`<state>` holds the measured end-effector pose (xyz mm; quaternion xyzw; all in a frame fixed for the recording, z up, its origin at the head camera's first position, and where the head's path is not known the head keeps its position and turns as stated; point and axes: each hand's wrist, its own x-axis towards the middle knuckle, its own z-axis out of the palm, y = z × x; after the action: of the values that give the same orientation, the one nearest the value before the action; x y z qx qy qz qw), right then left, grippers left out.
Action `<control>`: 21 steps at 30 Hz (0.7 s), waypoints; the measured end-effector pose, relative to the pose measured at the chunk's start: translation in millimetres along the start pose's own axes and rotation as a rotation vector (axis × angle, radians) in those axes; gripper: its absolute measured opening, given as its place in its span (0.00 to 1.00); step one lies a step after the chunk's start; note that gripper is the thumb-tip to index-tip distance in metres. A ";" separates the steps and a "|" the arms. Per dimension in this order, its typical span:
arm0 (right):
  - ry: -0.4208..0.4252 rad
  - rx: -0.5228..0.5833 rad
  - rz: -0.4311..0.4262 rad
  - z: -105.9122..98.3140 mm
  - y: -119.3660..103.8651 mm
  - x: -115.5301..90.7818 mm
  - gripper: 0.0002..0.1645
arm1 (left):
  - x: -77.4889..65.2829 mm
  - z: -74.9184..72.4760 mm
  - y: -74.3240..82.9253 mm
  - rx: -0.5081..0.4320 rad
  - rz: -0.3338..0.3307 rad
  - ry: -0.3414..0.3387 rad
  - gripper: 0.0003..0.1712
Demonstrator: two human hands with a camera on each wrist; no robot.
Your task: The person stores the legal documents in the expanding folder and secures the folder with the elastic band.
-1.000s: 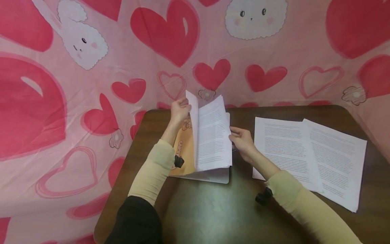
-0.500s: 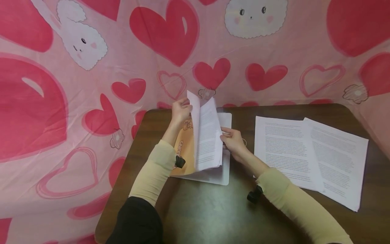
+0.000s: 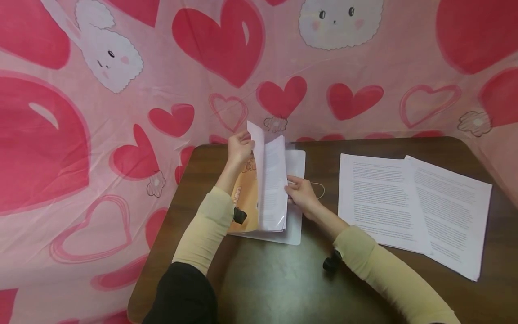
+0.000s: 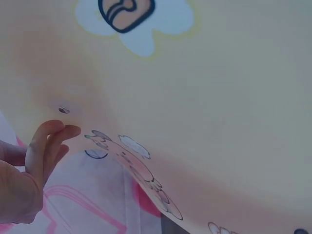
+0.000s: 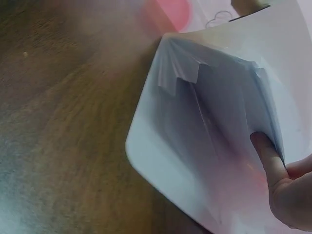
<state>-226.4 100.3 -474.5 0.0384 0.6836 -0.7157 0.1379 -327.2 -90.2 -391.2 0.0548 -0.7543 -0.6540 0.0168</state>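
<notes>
A folder with an orange cartoon-printed cover (image 3: 247,198) stands partly open on the table. My left hand (image 3: 239,147) holds the raised cover near its top edge. In the left wrist view, the printed cover (image 4: 204,107) fills most of the picture, with the fingertips at its edge. My right hand (image 3: 302,194) pinches the right edge of the printed sheets (image 3: 275,184) and clear sleeves inside. The right wrist view has the folder's white back cover (image 5: 141,141) beneath the lifted leaves, which the right thumb and fingers grip. The cover hides the left part of the sheets.
Two overlapping piles of printed paper (image 3: 376,202) lie at the right of the brown table (image 3: 267,283). A thin pale cord loop (image 3: 319,189) extends beside the right hand. A pink heart-patterned cloth (image 3: 283,58) hangs behind and at the left.
My right hand has moved left and slightly down, shifting the leaves' right edge toward the cover. More of the white back cover and the cord loop show. My left hand stays nearly still.
</notes>
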 end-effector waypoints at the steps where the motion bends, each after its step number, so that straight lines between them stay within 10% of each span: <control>1: -0.008 -0.003 0.002 0.6 1.5 0.3 0.33 | -0.1 -0.1 -0.2 0.006 0.000 0.001 0.34; 12: 0.019 -0.222 -0.069 -11.9 8.0 -5.9 0.27 | 4.5 -7.8 -2.4 0.000 -0.003 0.010 0.35; 21: -0.023 -0.165 -0.128 -39.8 3.1 -17.5 0.20 | 1.3 -8.9 -1.6 -0.037 -0.004 -0.009 0.35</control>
<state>-214.2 142.1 -475.7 -0.0249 0.7397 -0.6646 0.1023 -327.5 -99.4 -391.6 0.0529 -0.7422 -0.6680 0.0131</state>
